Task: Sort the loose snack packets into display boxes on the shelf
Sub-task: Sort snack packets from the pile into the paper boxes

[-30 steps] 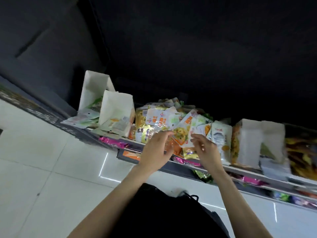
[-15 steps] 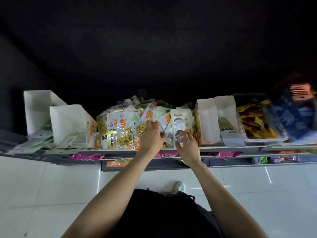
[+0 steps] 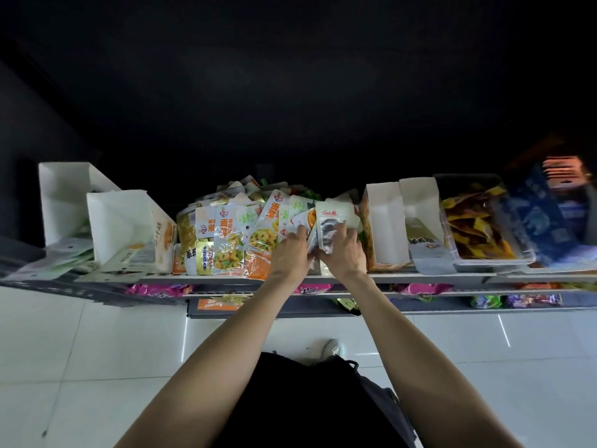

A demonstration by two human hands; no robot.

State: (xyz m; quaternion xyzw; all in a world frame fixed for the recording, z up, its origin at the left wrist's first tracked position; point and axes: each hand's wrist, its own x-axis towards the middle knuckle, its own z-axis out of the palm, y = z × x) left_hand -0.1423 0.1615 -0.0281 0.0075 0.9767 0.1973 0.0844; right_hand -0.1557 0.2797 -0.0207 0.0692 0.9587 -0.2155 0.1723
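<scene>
White and silver, the snack packet (image 3: 331,226) stands upright at the right edge of the loose pile (image 3: 245,231) on the shelf (image 3: 420,278), pinched by the right hand's (image 3: 344,257) fingers (image 3: 339,228). Beside it, touching, the left hand (image 3: 290,255) curls its fingers around neighbouring packets; both bare forearms reach up, converging from below. White display boxes (image 3: 387,227) stand just right.
</scene>
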